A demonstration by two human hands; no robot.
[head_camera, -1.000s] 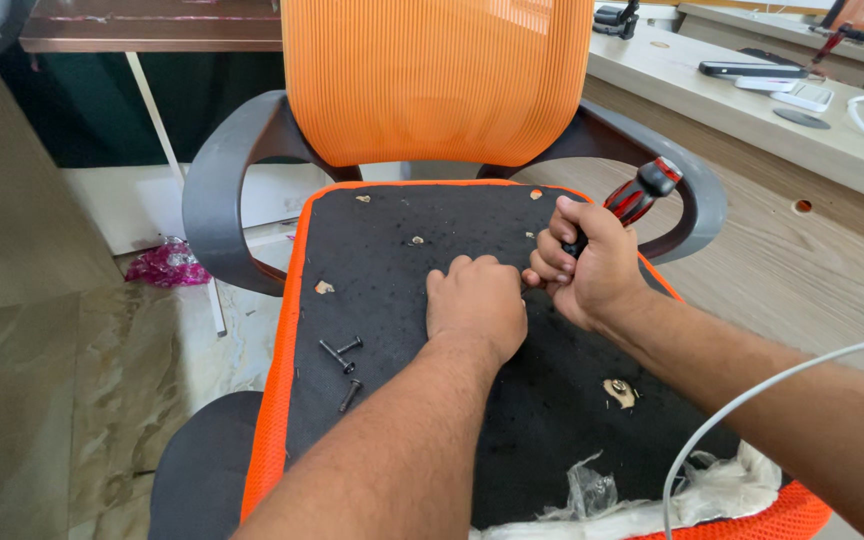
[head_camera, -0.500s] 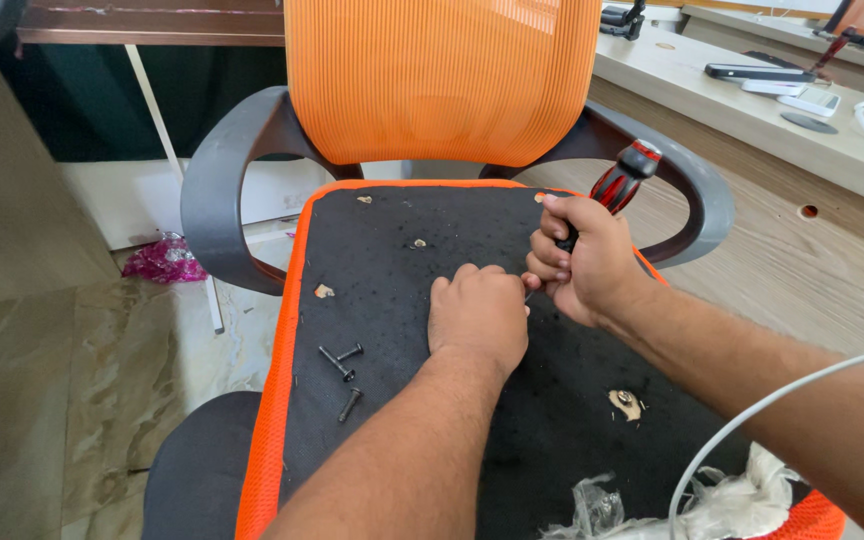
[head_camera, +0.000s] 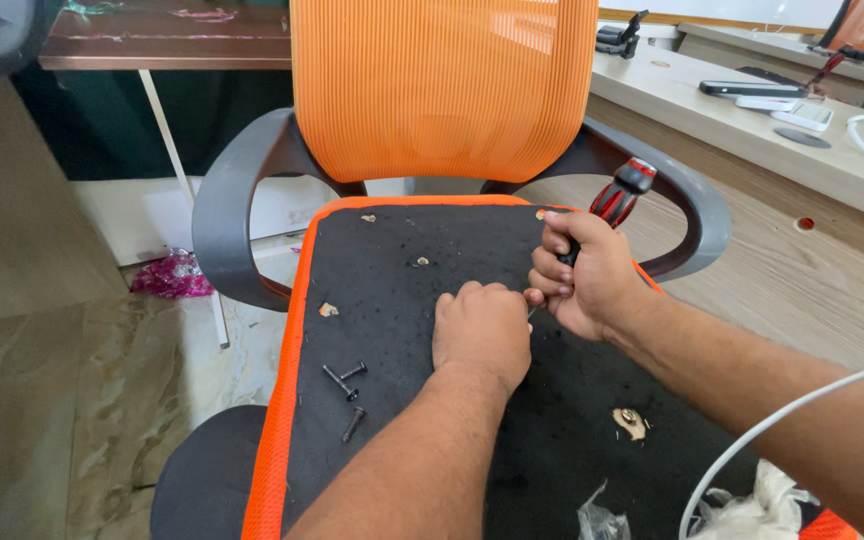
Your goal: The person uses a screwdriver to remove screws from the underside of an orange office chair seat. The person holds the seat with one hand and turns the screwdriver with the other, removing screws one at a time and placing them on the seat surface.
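An orange mesh office chair has a black seat panel (head_camera: 392, 300) with an orange rim, facing me. My right hand (head_camera: 587, 275) grips a screwdriver (head_camera: 617, 197) with a red and black handle, its tip pointing down at the panel next to my left hand. My left hand (head_camera: 480, 328) rests knuckles up on the panel, fingers curled at the tip; what is under them is hidden. Three loose black screws (head_camera: 344, 380) lie on the panel to the left of my left hand. Small torn holes (head_camera: 631, 421) dot the panel.
Grey armrests (head_camera: 220, 215) curve at both sides of the orange backrest (head_camera: 442, 85). A wooden desk (head_camera: 752, 125) at the right carries a phone and small items. A white cable (head_camera: 782, 415) crosses my right forearm. Crumpled clear plastic (head_camera: 752, 505) lies at the seat's near edge; pink wrapping (head_camera: 167, 275) is on the floor.
The screwdriver handle has swung from leaning right to more upright while both hands stay at the same spot on the panel. The view has shifted slightly.
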